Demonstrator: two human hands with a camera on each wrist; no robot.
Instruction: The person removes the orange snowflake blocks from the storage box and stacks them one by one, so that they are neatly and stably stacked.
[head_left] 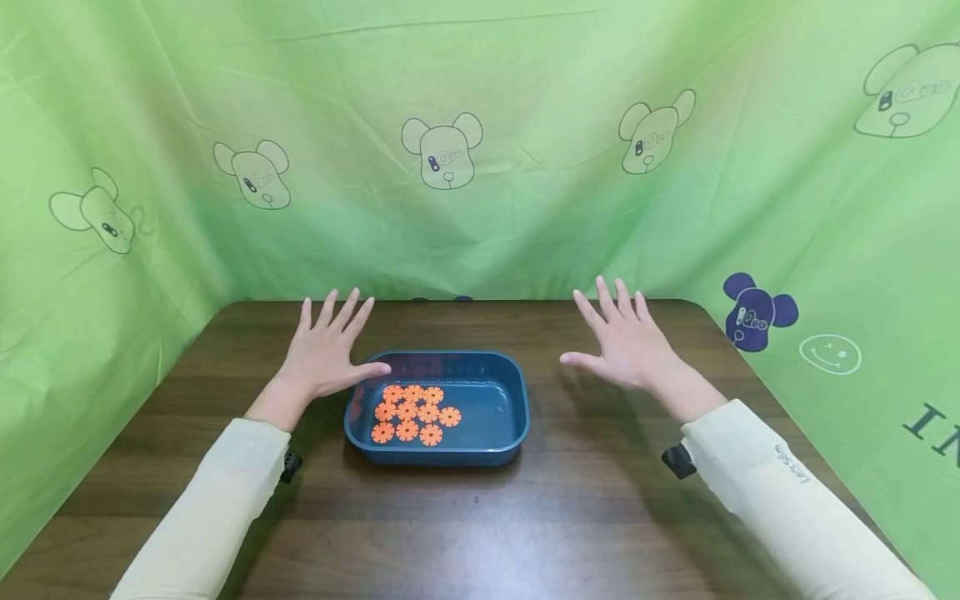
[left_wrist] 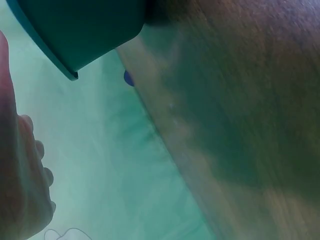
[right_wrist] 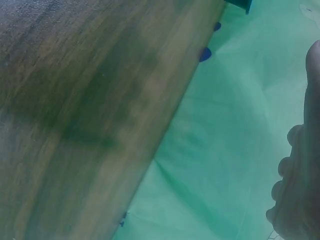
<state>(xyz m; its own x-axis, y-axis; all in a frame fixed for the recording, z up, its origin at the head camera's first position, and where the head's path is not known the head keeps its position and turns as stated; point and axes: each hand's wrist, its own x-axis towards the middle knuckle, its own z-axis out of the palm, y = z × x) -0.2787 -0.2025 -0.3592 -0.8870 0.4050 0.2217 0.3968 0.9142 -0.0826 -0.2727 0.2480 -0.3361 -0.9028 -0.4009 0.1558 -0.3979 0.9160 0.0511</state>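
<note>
Left grip (head_left: 324, 350) and right grip (head_left: 628, 346) both spread wide and empty over the wood-grained bench (head_left: 480, 542). Smooth blue rounded-rectangular tray (head_left: 491, 408) sits between them, nearer the left grip; ten flat, round, notched orange discs (head_left: 412, 414) lie inside, toward the left grip's side. Judged: every visible disc is trayed; whether work remains cannot be told.

A hand could pass over the table (head_left: 420, 542) in front of the blue box (head_left: 487, 417). Its walls (head_left: 435, 458) stood around the orange discs (head_left: 412, 404), the left hand (head_left: 321, 357) blocked its back left, and green cloth (head_left: 525, 225) hung behind it.
</note>
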